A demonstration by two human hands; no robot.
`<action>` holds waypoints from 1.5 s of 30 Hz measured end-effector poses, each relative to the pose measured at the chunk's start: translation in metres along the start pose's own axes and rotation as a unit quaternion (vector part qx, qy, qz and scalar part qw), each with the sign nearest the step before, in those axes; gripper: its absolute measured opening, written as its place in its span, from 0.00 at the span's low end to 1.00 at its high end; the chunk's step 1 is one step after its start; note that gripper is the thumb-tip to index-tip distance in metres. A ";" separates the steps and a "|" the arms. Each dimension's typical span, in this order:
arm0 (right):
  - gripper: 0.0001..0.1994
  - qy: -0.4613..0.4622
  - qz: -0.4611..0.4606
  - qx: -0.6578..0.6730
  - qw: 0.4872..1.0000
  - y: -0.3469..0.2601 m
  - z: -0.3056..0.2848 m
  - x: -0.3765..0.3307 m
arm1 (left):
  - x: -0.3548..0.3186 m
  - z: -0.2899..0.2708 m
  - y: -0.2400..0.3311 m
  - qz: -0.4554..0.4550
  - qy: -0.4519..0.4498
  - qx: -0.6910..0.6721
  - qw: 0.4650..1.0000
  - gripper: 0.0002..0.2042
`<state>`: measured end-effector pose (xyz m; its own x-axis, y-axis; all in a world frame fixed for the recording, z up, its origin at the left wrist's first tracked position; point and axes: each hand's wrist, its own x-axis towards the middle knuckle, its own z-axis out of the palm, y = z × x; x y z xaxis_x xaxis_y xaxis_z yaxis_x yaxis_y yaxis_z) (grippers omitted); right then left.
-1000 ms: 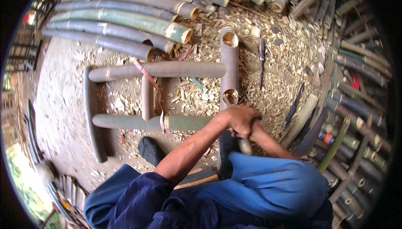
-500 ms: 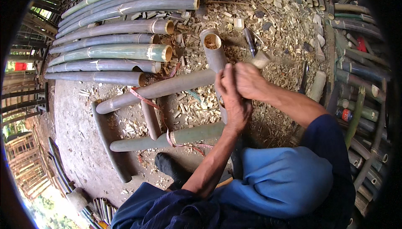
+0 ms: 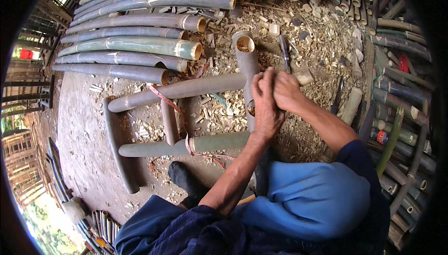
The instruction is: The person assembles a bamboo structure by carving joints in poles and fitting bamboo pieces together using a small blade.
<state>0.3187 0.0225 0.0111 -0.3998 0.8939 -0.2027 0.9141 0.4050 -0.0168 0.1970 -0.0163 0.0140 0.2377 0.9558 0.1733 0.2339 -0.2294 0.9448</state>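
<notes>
Two bare hands are seen pressed together over one bamboo pole (image 3: pixel 246 57), which lies on the chip-strewn ground in front of the seated person. The left hand (image 3: pixel 264 108) is laid knuckles-up along the pole; the right hand (image 3: pixel 285 92) is closed beside it, touching it. Whether the fingers are clamped round the pole or round something small cannot be told, since the palms are hidden.

The pole is grey-brown, thick, with an open hollow end turned away from the person and pale pith showing inside. It is part of a frame: two long crosspieces (image 3: pixel 179 91) (image 3: pixel 186 144) are joined to it at right angles, a short rung (image 3: pixel 169 122) is set between them, and a far upright (image 3: pixel 119 143) closes the left side. Pink ties (image 3: pixel 163 97) are wound at two joints.

Stacked bamboo culms (image 3: pixel 135 45), green and grey, are laid beyond the frame. A dark-handled tool (image 3: pixel 284 50) lies among the shavings just past the hands. Among the poles at the right edge, a small can with a red-and-white label (image 3: pixel 379 136) is noted, lying on its side.
</notes>
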 end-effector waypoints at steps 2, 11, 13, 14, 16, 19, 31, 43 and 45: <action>0.05 0.123 -0.095 -0.098 0.983 -0.008 0.003 0.011 | -0.003 -0.002 -0.005 -0.007 0.079 -0.038 0.996 0.46; 0.22 -0.198 0.108 0.401 0.888 0.002 -0.026 -0.041 | -0.062 -0.056 0.037 -0.093 0.025 0.095 0.991 0.52; 0.20 -0.163 0.145 0.755 0.618 -0.021 0.017 -0.089 | -0.096 -0.067 0.034 -0.227 -0.137 0.081 0.961 0.53; 0.16 -0.129 0.145 0.875 0.442 -0.049 0.019 -0.099 | -0.111 -0.075 0.026 -0.302 -0.234 0.053 0.922 0.52; 0.12 -0.092 0.160 0.957 0.222 -0.090 0.028 -0.118 | -0.138 -0.094 0.013 -0.335 -0.279 0.077 0.897 0.41; 0.17 -0.139 0.211 0.939 0.234 -0.108 0.033 -0.126 | -0.121 -0.124 0.046 -0.345 -0.343 0.234 0.842 0.30; 0.15 -0.077 0.247 0.965 0.053 -0.130 0.038 -0.059 | 0.039 -0.157 0.078 -0.138 -0.502 0.440 0.732 0.10; 0.15 -0.156 0.343 0.850 0.369 -0.093 0.054 -0.073 | -0.059 -0.118 0.045 -0.368 -0.394 0.254 0.803 0.17; 0.16 -0.164 0.314 0.807 0.473 -0.084 0.060 -0.072 | -0.115 -0.088 0.017 -0.304 -0.372 0.286 0.829 0.21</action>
<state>0.2753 -0.0877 -0.0318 -0.2255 0.5562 -0.7999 -0.1881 -0.8304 -0.5244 0.0907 -0.1138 0.0347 0.3786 0.5972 -0.7071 0.8817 -0.0005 0.4717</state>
